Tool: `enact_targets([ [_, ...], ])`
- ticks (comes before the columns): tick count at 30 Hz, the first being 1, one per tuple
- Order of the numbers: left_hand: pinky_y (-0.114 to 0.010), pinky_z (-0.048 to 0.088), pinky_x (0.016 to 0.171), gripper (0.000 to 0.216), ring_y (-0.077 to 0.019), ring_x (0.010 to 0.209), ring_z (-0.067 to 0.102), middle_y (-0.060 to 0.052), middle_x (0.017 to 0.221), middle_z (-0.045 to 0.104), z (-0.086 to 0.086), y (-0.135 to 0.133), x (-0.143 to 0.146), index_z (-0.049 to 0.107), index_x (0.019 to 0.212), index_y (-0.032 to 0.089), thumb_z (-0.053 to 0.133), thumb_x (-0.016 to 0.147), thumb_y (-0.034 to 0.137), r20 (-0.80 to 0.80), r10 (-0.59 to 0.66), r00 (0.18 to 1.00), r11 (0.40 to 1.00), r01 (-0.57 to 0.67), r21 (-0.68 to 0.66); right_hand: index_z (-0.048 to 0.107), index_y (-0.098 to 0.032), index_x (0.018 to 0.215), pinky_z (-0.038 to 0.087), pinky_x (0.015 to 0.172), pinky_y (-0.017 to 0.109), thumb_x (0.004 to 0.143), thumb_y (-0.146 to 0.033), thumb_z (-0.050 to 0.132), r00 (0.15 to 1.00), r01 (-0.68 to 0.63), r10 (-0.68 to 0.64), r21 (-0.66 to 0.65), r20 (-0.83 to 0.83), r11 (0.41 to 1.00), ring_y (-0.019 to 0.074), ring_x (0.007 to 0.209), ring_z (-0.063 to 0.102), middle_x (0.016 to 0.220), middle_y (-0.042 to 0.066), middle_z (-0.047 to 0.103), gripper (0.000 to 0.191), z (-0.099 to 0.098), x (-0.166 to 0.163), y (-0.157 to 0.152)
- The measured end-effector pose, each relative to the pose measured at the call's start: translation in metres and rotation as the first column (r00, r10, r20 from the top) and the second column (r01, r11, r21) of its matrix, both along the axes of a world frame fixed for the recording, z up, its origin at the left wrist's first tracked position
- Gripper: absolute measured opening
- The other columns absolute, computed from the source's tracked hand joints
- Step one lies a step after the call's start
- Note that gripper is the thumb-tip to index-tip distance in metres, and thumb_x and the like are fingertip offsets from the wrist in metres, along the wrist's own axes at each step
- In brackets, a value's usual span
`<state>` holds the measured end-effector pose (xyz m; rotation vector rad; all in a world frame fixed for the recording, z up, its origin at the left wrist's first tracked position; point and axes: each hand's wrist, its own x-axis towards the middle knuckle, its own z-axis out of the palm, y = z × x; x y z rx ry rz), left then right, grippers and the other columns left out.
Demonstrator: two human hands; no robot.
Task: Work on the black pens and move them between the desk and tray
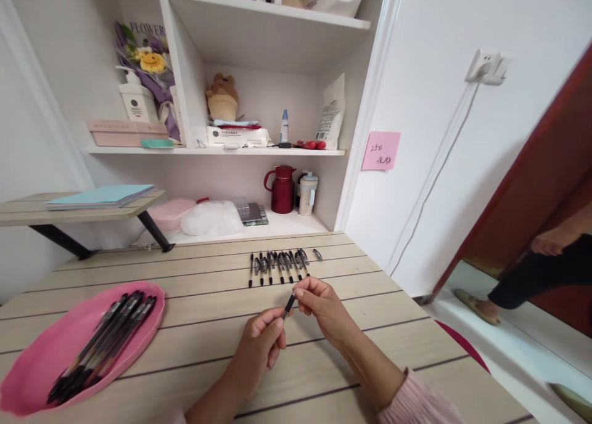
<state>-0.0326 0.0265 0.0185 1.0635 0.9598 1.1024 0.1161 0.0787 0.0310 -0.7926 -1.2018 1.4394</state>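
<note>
Pale wood-plank desk (185,325) is carrying it all; left hand (259,350) and right hand (324,307) are pinching one slim black pen (289,303) together just above it. Risk: fingertip grip slipping, pen dropping into row of black pens (282,265) beyond, scattering them.

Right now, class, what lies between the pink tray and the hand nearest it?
Nothing: the head view shows only bare table between the pink tray and the left hand, which grips a pen.

Pale plank table (194,325) across lower frame: pink oval tray (25,375) at lower left, row of black pens (277,267) at centre, one short loose piece (317,254) just right of it.
</note>
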Motion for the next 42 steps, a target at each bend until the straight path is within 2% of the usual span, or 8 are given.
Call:
enact_targets([
  [6,-0.017,0.013,0.032,0.038,-0.0012,0.031,0.027,0.006,0.053,0.048,-0.0026,0.0026,-0.0027,0.056,0.101,0.014,0.056,0.073,0.039,0.024,-0.054,0.998,0.998,0.054,-0.026,0.063,-0.015,0.079,0.027,0.045,0.021,0.065,-0.037,0.068,1.000,-0.016,0.016,0.020,0.014,1.000,0.0068,0.046,0.041,0.051,-0.003,0.054,0.026,-0.0010,-0.0004,-0.0014],
  [12,-0.017,0.011,0.032,0.036,-0.0005,0.030,0.022,0.006,0.054,0.048,-0.0049,0.0028,-0.0047,0.054,0.103,0.015,0.051,0.076,0.039,0.122,-0.143,0.982,0.988,0.149,-0.042,0.062,-0.015,0.075,0.024,0.045,0.020,0.065,-0.039,0.068,0.999,-0.054,0.054,-0.015,0.001,0.998,0.0058,0.044,0.037,0.048,-0.004,0.049,0.027,0.0023,-0.0006,-0.0042],
  [18,-0.018,0.015,0.033,0.034,-0.0014,0.031,0.028,0.006,0.052,0.048,-0.0023,0.0018,-0.0026,0.058,0.096,0.013,0.056,0.073,0.038,-0.043,-0.039,0.998,0.999,0.040,0.021,0.054,-0.016,0.065,0.023,0.045,0.021,0.066,-0.039,0.067,0.999,-0.022,0.020,0.055,0.034,0.998,0.0060,0.044,0.035,0.047,-0.004,0.050,0.026,0.0024,-0.0029,-0.0056],
  [25,-0.017,0.012,0.033,0.035,-0.0007,0.031,0.023,0.005,0.055,0.048,-0.0042,0.0015,-0.0029,0.056,0.102,0.015,0.051,0.076,0.039,0.100,-0.103,0.990,0.994,0.106,-0.023,0.064,-0.016,0.084,0.028,0.050,0.023,0.063,-0.036,0.069,0.995,-0.074,0.075,0.010,-0.070,0.997,0.0078,0.052,0.041,0.066,0.000,0.057,0.029,0.0072,0.0002,-0.0090],
  [30,-0.017,0.013,0.033,0.036,-0.0009,0.032,0.024,0.005,0.053,0.048,-0.0033,-0.0002,-0.0017,0.057,0.100,0.014,0.053,0.076,0.039,0.040,-0.083,0.996,0.996,0.084,-0.002,0.064,-0.014,0.072,0.023,0.048,0.022,0.061,-0.033,0.071,0.996,-0.042,0.040,-0.032,-0.075,0.999,0.0059,0.047,0.034,0.052,-0.003,0.050,0.023,0.0037,-0.0007,-0.0067],
  [35,-0.017,0.014,0.033,0.039,-0.0014,0.032,0.026,0.005,0.051,0.048,-0.0025,0.0001,-0.0017,0.059,0.099,0.013,0.056,0.073,0.041,-0.034,-0.061,0.998,0.998,0.061,0.020,0.055,-0.016,0.063,0.023,0.047,0.022,0.062,-0.033,0.070,0.997,-0.054,0.056,0.041,-0.052,0.998,0.0065,0.046,0.035,0.049,-0.003,0.053,0.024,0.0017,-0.0031,-0.0067],
  [37,-0.017,0.015,0.033,0.039,-0.0018,0.032,0.028,0.005,0.052,0.048,-0.0029,0.0016,-0.0031,0.059,0.099,0.013,0.057,0.072,0.041,-0.046,-0.073,0.996,0.997,0.074,0.014,0.055,-0.016,0.065,0.024,0.047,0.022,0.062,-0.034,0.070,0.997,-0.065,0.067,0.044,-0.048,0.997,0.0068,0.047,0.038,0.053,-0.002,0.055,0.023,0.0037,-0.0027,-0.0081],
  [42,-0.018,0.015,0.033,0.040,-0.0018,0.032,0.028,0.005,0.053,0.049,-0.0026,0.0030,-0.0052,0.058,0.101,0.013,0.055,0.073,0.042,-0.012,-0.099,0.995,0.995,0.100,0.005,0.062,-0.017,0.087,0.029,0.050,0.023,0.062,-0.038,0.069,0.990,-0.132,0.132,-0.007,-0.058,0.991,0.0095,0.056,0.049,0.077,0.003,0.062,0.033,0.0070,0.0007,-0.0093],
])
